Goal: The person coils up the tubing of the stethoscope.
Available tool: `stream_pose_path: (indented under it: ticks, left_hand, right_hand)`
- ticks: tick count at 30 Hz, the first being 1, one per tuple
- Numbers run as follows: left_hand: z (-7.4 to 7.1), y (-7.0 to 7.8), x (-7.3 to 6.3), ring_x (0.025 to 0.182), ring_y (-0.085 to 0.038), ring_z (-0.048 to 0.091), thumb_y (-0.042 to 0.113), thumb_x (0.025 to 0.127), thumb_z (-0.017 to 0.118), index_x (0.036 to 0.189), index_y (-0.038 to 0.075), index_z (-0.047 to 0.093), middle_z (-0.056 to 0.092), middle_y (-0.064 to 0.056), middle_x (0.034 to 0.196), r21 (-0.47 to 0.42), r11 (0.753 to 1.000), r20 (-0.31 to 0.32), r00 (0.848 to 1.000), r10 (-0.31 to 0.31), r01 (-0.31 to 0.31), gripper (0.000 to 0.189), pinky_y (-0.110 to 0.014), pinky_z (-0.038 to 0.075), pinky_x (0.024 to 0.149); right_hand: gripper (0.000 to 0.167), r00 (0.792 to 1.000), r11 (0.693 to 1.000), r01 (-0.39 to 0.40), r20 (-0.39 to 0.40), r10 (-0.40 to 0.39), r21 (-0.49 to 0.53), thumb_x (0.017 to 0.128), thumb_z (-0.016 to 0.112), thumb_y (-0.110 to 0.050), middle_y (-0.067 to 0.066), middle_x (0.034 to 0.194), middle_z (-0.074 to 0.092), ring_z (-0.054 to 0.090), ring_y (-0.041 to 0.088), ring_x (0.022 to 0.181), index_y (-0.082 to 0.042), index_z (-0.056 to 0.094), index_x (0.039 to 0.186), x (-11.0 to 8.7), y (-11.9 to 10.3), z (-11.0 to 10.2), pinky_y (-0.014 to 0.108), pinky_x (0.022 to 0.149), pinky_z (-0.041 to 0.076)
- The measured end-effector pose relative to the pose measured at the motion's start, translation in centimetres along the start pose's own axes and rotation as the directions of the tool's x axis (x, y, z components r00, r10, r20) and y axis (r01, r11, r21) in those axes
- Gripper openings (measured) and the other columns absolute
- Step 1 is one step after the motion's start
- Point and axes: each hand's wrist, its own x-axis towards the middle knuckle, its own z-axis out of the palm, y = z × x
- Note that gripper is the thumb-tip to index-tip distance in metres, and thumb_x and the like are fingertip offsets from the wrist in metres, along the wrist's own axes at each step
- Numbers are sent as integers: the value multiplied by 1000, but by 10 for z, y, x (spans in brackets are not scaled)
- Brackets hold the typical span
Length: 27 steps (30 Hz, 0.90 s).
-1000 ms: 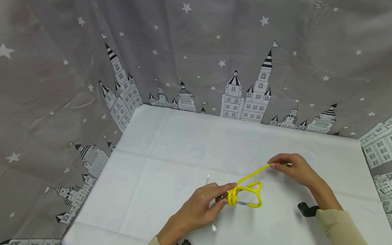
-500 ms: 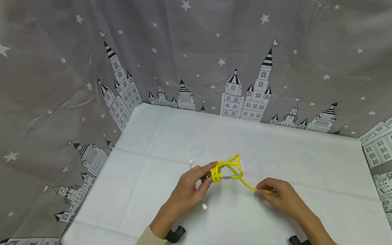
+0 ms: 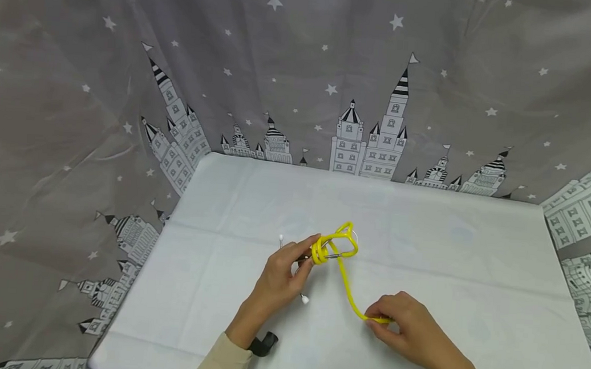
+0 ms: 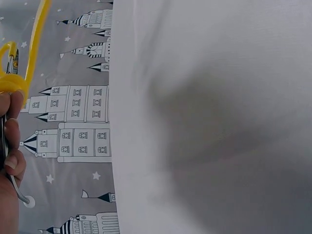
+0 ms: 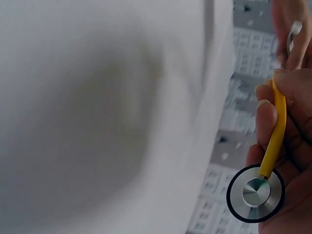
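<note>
A stethoscope (image 3: 346, 282) with yellow tubing is held between both hands over the white table. My left hand (image 3: 280, 272) grips its metal ear tubes, where several turns of tubing are wound round them; a white ear tip (image 4: 29, 201) pokes out below the fingers in the left wrist view. Beyond the coil the yellow Y-shaped fork sticks out to the right. From there a loose length droops to my right hand (image 3: 401, 326), which pinches the tubing near its end. The round metal chest piece (image 5: 256, 193) hangs by that palm in the right wrist view.
The white-covered table (image 3: 253, 204) spreads under both hands. Behind and beside it hangs a grey curtain (image 3: 304, 65) printed with castles and stars. A black wrist-camera mount (image 3: 264, 344) sits by the left wrist.
My right hand has swung down and toward me, pulling the tubing from above the coil to below it. My left hand has shifted left and slightly away with the ear tubes.
</note>
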Motion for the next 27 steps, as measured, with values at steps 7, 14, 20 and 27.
stream_pose_path:
  ticks: [7,14,20,27]
  left_hand:
    - [5,-1,0,83,-10,62,0,98,74,151,10,62,79,-4,104,7,999,24,999,-38,38,55,-38,60,69]
    - [15,1,-2,80,-8,59,0,97,75,147,9,65,77,-2,100,12,999,25,999,-33,32,52,-32,59,69]
    - [18,6,-2,78,-7,57,0,96,77,147,8,66,77,-2,98,17,1000,37,999,-4,3,53,-21,52,66]
    - [22,9,-4,78,-7,57,1,95,78,147,8,66,76,-1,97,38,999,55,998,3,-5,53,-15,47,67]
  right_hand:
    - [15,990,990,142,-14,-142,-12,94,84,-22,-26,92,68,61,-4,83,-30,74,101,12,-34,-2,11,88,40]
    - [10,961,961,272,-28,-274,-49,96,80,-22,-22,90,65,56,-7,80,-25,73,103,28,-54,1,15,92,40]
    - [4,929,932,356,-83,-362,-74,103,71,-23,-18,91,67,56,-5,81,-21,73,104,42,-65,1,19,90,44]
    - [13,954,952,289,-59,-295,-102,107,63,-27,-14,96,72,60,-1,85,-19,73,106,65,-68,-36,19,93,43]
